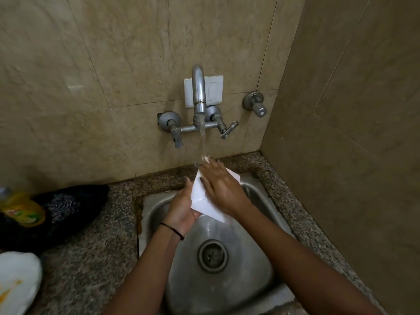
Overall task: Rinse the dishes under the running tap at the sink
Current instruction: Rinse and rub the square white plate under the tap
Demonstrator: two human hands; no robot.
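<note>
A white square dish (201,196) is held tilted over the steel sink (250,276), under the water falling from the wall tap (198,92). My left hand (181,205) grips the dish from below at its left edge, fingers curled up around it. Spread flat across the top face of the dish, my right hand (221,187) reaches with its fingertips to the stream. Water runs off the dish's lower corner into the basin.
On the granite counter (97,246) at left lie a yellow dish-soap bottle (22,210) on a dark cloth (68,208) and a white soiled plate (16,280). Tiled walls close in behind and at right. A second valve (255,103) sticks out right of the tap.
</note>
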